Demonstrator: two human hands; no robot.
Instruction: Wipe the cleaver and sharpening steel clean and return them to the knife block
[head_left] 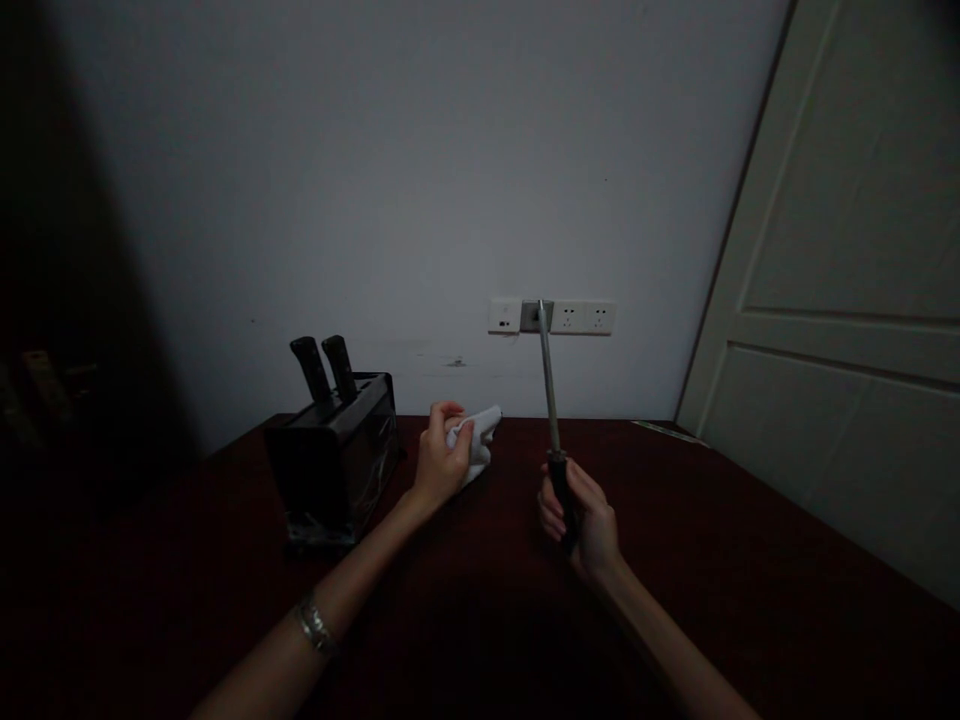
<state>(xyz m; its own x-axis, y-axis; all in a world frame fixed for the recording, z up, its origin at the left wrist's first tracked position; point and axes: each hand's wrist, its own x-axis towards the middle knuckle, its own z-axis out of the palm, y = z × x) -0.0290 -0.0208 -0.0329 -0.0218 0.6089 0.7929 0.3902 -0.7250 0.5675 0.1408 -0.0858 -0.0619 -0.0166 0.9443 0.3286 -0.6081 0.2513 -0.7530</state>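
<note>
My left hand (444, 455) is closed around a crumpled white cloth (480, 440), a little above the dark red table. To its right, my right hand (589, 520) grips the black handle of a sharpening steel (550, 385), whose grey metal rod points up and away from me, leaning slightly left. Cloth and rod are apart. On the left stands a dark knife block (330, 460) with a shiny top edge. Two black knife handles (324, 368) stick up out of it, and their blades are hidden inside.
The dark red table (480, 600) reaches back to a pale wall with a row of sockets (581, 317). A panelled white door (840, 380) borders the right side. Near the table's back right edge lies a thin flat strip (670, 432). The far left is too dark to make out.
</note>
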